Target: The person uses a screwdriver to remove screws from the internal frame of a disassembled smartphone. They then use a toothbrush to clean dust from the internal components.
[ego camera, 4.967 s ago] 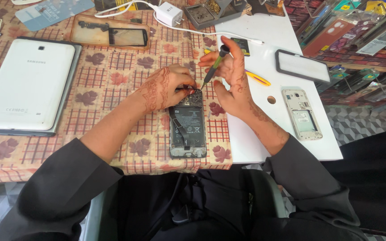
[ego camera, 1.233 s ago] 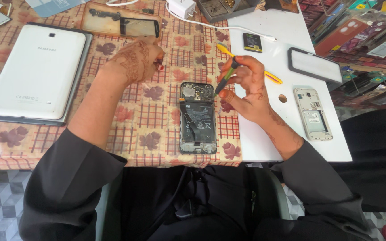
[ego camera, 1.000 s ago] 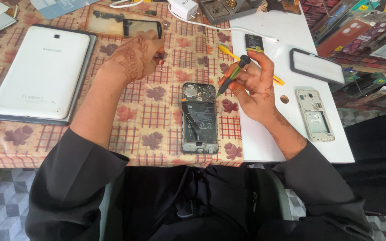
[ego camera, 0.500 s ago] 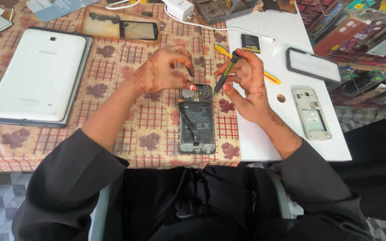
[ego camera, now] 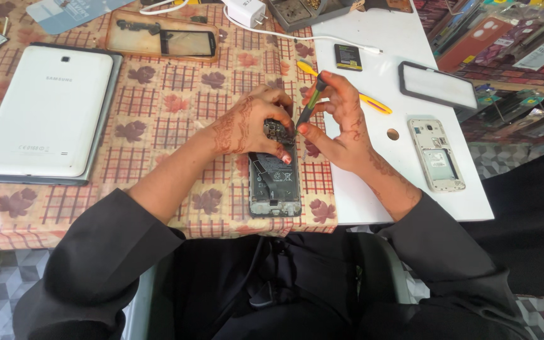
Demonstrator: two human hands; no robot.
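Lying face down on the leaf-patterned tablecloth (ego camera: 158,132) right in front of me, the opened phone (ego camera: 275,179) shows its bare insides, back cover off, its near end close to the table's edge. My left hand (ego camera: 247,126) rests over the phone's far end, fingers curled and pressed down on it, one fingertip (ego camera: 286,159) touching the dark middle part. My right hand (ego camera: 341,129) pinches a slim screwdriver (ego camera: 310,104) with a green and black handle between thumb and forefingers; it stands tilted, tip down at the phone's top end, just beside my left fingers.

Just beyond my right hand, a yellow tool (ego camera: 373,104) lies on the white board (ego camera: 410,56), and a small black battery (ego camera: 347,56) sits farther off. To the right lie a dark-framed phone screen (ego camera: 437,85) and a pale phone frame (ego camera: 437,155), well apart from my hands. Far to the left a white tablet (ego camera: 42,110) lies back up on the cloth, and above it a worn phone panel (ego camera: 162,41). A white charger (ego camera: 247,11) and its cable sit at the top edge.
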